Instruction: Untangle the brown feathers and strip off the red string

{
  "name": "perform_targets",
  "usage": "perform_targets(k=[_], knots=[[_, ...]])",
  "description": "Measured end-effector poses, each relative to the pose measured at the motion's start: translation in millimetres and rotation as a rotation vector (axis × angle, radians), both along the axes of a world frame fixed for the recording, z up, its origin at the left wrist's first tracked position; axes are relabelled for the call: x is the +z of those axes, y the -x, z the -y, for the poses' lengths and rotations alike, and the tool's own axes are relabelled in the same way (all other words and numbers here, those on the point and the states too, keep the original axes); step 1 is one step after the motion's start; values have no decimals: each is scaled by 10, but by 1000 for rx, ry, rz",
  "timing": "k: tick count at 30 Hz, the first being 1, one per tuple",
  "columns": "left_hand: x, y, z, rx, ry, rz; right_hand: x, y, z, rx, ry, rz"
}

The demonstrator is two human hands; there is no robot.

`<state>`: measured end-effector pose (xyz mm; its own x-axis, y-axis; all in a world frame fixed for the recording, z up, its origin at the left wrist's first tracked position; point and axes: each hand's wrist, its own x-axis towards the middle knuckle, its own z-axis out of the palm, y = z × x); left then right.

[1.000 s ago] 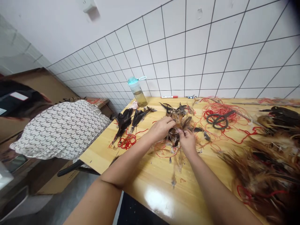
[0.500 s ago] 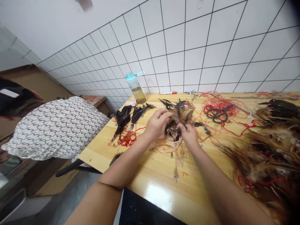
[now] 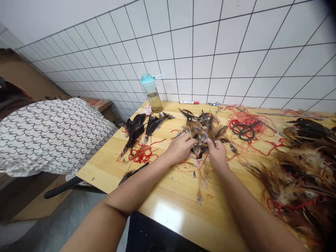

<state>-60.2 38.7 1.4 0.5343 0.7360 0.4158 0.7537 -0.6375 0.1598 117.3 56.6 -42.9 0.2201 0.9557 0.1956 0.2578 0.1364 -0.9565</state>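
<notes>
Brown and black feathers (image 3: 198, 130) lie in a loose pile on the wooden table between my hands. My left hand (image 3: 181, 147) is at the left side of the pile, its fingers curled and pinching among the feathers. On the other side, my right hand (image 3: 217, 153) has thumb and fingers closed on a bunch of feathers. The quill ends between my fingertips are too small to make out. Pale loose feathers (image 3: 200, 190) and thin red string lie just in front of the pile.
Black scissors (image 3: 244, 131) rest by tangled red string (image 3: 245, 119). A large feather heap (image 3: 301, 175) covers the table's right side. Black feather bundles (image 3: 135, 131) and coiled red string (image 3: 143, 154) lie left. Behind stand a bottle (image 3: 154, 99) and a red-capped marker (image 3: 189, 102). A person in a patterned top (image 3: 52, 136) is at left.
My left hand has come down lower, its raised fingers now curled into the feathers. The feathers at my right hand are spread wider to the right. The whole view has shifted slightly.
</notes>
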Motion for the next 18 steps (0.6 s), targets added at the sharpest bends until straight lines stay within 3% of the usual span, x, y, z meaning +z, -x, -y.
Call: perform_targets(k=[4, 6, 13, 18], knots=[[-13, -97, -84, 36, -3, -207, -7, 3, 2, -10, 1, 17], [-36, -92, -118, 38, 15, -198, -14, 5, 1, -12, 5, 3], [40, 61, -88, 138, 151, 396, -10, 20, 11, 3, -4, -7], [4, 69, -46, 189, 471, 710, 20, 67, 45, 25, -17, 14]])
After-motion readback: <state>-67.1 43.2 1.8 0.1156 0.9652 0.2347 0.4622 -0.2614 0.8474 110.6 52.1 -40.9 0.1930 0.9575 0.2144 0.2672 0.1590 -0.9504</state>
